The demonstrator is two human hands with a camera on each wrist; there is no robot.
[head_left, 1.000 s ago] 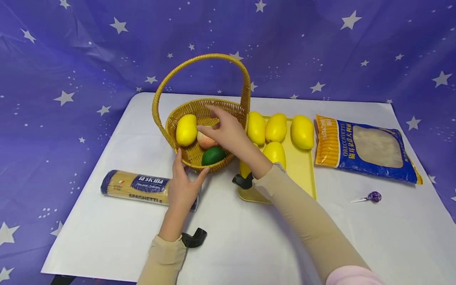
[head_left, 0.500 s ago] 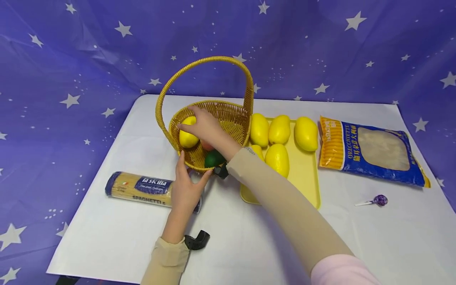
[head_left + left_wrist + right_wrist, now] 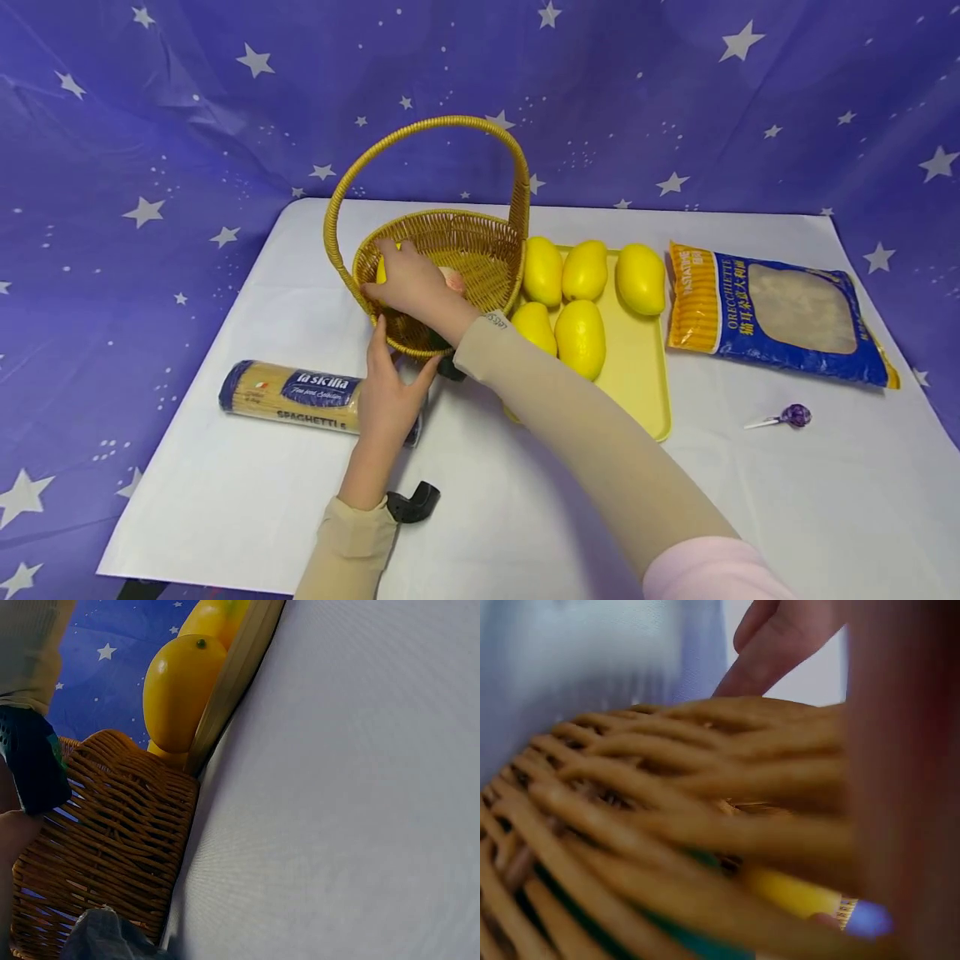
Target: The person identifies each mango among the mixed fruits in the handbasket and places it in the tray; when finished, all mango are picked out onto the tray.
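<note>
My right hand [image 3: 414, 282] reaches into a wicker basket [image 3: 487, 223] and holds a yellow mango [image 3: 381, 270] at its left side, fingers and thumb spread round it; the hand covers most of the fruit. A pinkish peach-like fruit [image 3: 453, 280] peeks out behind the wrist. Below it a dark green fruit [image 3: 438, 340] is mostly covered by the right arm. My left hand [image 3: 390, 396] touches the basket's front rim, its thumb and forefinger stretched apart. The left wrist view shows the basket's woven side [image 3: 120, 817] close up.
Right of the basket, a yellow tray [image 3: 633, 392] bears several mangoes [image 3: 581, 340]. A blue and orange orecchiette bag [image 3: 802, 321] and a purple lollipop [image 3: 797, 415] lie farther right. A spaghetti pack [image 3: 288, 396] lies left, partly behind the left hand.
My right hand has moved left and down inside the basket, from above the peach-like fruit onto the mango. The left hand stays at the rim.
</note>
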